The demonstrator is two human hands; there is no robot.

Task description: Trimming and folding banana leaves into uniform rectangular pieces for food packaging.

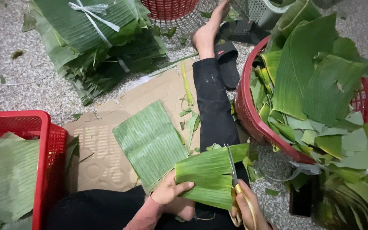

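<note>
Head view, from left to right. A square red crate (pixel 43 140) at the left edge holds flat-stacked cut leaves. Above it on the speckled floor lies a tied bundle of banana leaves (pixel 94 38), bound with pale strips. A sheet of brown cardboard (pixel 103 153) covers the floor in the centre; on it rests a trimmed rectangular leaf piece (pixel 150 142), pale underside up, with narrow green offcuts just beside it.

The left hand (pixel 171 191) grasps the near left edge of a folded banana leaf (pixel 211 174), thumb on top, holding it across the person's black-clad leg (pixel 214 106), which stretches away to a bare foot beside dark sandals. The right hand (pixel 245 208) is closed around the yellow handles of a pair of scissors (pixel 234 179); the blades stand open, cutting into the right end of the folded leaf.

At right, a round red basket (pixel 245 106) is heaped with loose leaf pieces, well apart from the crate.
</note>
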